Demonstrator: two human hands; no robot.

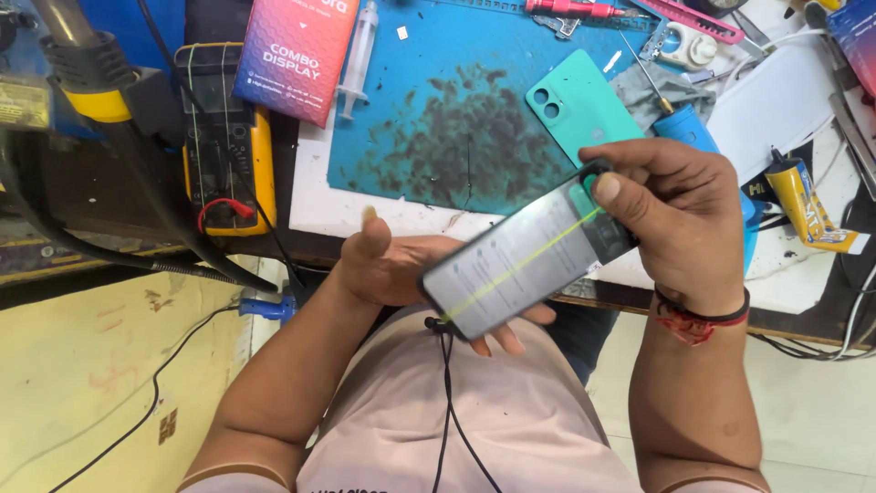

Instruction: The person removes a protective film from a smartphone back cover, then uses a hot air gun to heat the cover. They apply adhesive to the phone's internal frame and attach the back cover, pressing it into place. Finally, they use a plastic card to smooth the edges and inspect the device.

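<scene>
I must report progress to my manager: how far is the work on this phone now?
Done: the teal plastic back cover already lies apart on the stained blue work mat. In hand: the black-framed phone is lit, with a yellow-green line across its screen; the left hand supports it and the right hand grips its top end. Left: the cover is not yet refitted.
</scene>
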